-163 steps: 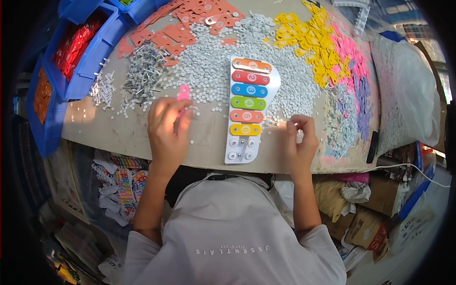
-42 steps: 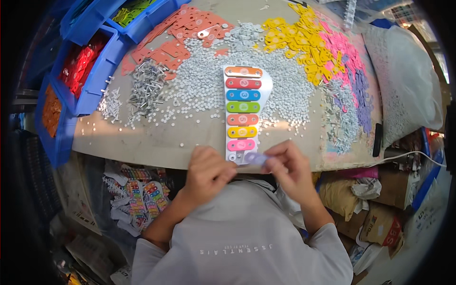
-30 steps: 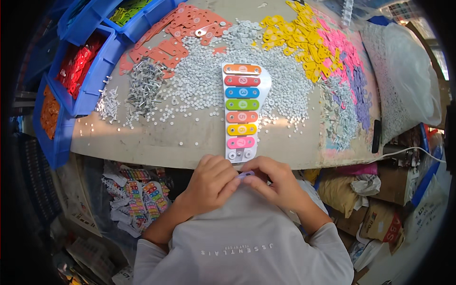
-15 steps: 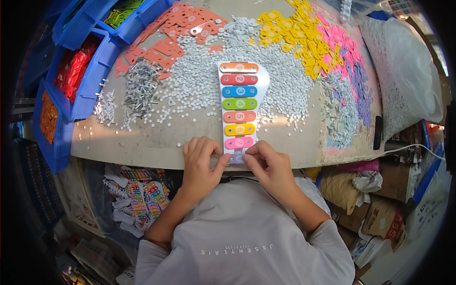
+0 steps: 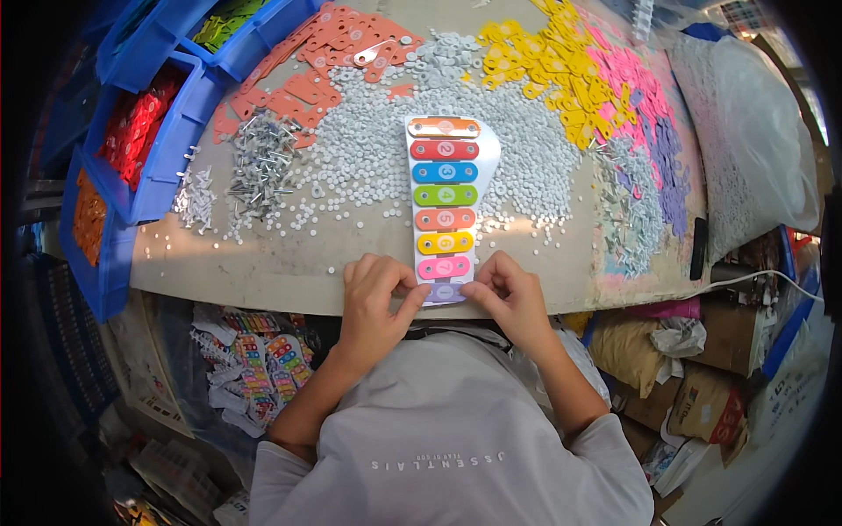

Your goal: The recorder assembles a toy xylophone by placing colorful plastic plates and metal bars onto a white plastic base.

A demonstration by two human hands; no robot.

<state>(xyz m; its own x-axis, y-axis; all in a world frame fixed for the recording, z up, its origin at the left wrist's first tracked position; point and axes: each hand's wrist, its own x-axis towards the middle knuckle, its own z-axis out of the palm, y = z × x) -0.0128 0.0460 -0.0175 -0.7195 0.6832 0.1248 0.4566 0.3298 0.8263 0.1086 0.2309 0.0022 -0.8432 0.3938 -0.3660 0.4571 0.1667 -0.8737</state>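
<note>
In front of me on the table lies a toy xylophone with a white base and a column of coloured metal bars, orange at the far end and pink near me. Across its narrow near end is a purple bar. My left hand pinches the bar's left end between thumb and fingers. At the opposite end, my right hand has its thumb and bent forefinger closed on the bar. Fingertips hide both bar ends, so whether any small part sits under them cannot be made out.
Heaps of white washers, metal pins, yellow bars, pink bars and salmon bars cover the far table. Blue bins stand left. A clear bag sits right. The table's front edge is close to my wrists.
The purple bar now shows lying straight across the near end; earlier the fingers and blur covered much of it. My right hand has moved slightly right. The xylophone has shifted slightly towards me.
</note>
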